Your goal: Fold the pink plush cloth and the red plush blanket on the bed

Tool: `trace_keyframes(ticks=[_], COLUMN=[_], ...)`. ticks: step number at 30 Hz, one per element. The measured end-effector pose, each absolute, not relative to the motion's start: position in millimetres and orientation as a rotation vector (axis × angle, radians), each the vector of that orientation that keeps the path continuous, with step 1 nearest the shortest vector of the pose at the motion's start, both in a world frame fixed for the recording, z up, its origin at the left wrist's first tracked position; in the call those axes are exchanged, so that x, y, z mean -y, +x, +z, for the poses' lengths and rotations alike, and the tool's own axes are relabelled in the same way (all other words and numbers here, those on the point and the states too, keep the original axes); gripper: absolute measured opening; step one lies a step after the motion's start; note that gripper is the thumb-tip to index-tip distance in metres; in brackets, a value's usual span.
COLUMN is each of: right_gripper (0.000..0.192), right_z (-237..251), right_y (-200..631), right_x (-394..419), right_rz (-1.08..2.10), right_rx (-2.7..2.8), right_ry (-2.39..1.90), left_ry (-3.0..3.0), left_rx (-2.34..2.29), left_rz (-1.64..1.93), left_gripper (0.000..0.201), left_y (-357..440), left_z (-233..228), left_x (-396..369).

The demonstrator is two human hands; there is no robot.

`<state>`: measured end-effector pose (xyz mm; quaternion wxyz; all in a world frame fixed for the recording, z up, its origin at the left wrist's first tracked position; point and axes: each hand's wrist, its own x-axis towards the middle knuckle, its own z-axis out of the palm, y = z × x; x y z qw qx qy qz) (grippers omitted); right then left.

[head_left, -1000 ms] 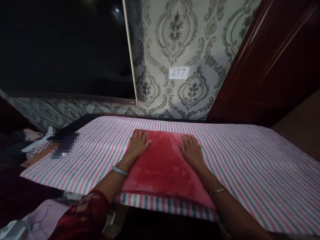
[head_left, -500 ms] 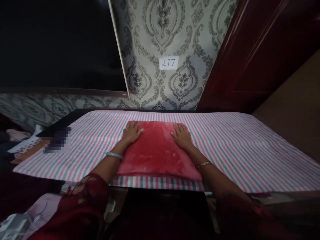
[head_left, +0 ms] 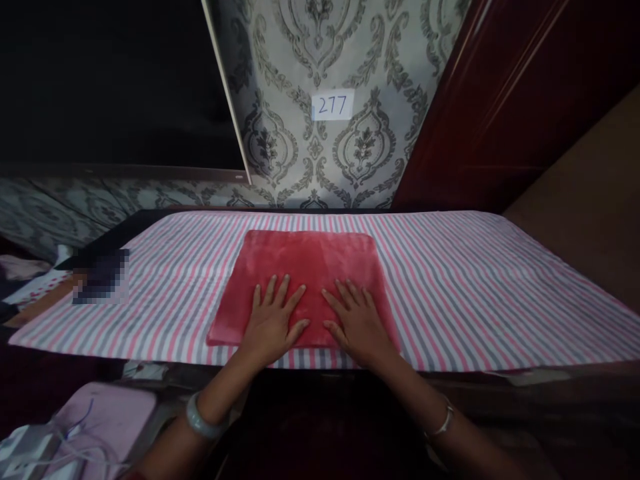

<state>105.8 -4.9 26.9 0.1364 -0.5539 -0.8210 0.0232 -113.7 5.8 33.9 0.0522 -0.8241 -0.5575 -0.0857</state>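
Observation:
A red plush cloth (head_left: 305, 257), folded into a flat rectangle, lies on the striped tablecloth (head_left: 465, 287). My left hand (head_left: 274, 323) rests flat on its near left part, palm down, fingers spread. On the near right part lies my right hand (head_left: 359, 321), also flat with fingers apart. Both thumbs point inward toward each other, with a strip of the cloth between them. Neither hand grips anything. The cloth's near edge runs close to the front edge of the table, partly covered by my wrists.
A large dark screen (head_left: 115, 87) stands at the back left before patterned wallpaper (head_left: 320, 153). A paper marked 277 (head_left: 333, 105) is on the wall. A dark red wooden panel (head_left: 480, 120) rises at the right. A pink stool (head_left: 115, 420) with cables stands low left.
Both hands have slid from the far corners of the red cloth back to its near part. The cloth looks flatter, and its near left corner now shows farther left.

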Motion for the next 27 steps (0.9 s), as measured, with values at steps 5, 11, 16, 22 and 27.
trace_keyframes(ticks=[5,11,16,22,27], right_gripper=[0.057,0.057,0.059,0.070,0.074], right_z=[17.7,18.6,23.2,4.1,-16.9], right_y=[107.0,105.1,120.8,173.0,198.3], right_x=[3.8,2.7,7.5,35.2,42.6], right_rz=[0.033,0.016,0.051,0.004,-0.031], right_rx=[2.369,2.358,2.415,2.453,2.360], right_ry=[-1.567,-1.567,-1.549,-1.364,-1.244], left_ry=[-2.498,-2.492,-2.521,-2.465,-2.423], left_rx=[1.664,1.671,1.608,1.349,1.293], left_rz=[-0.319,-0.347,-0.336,-0.339,-0.355], left_gripper=[0.063,0.062,0.063,0.064,0.064], left_y=[-116.7,-114.8,-134.0,-194.8,-223.1], left_z=[25.1,27.4,33.0,27.0,21.6], left_x=[-7.1,-6.3,-1.1,15.1,20.7])
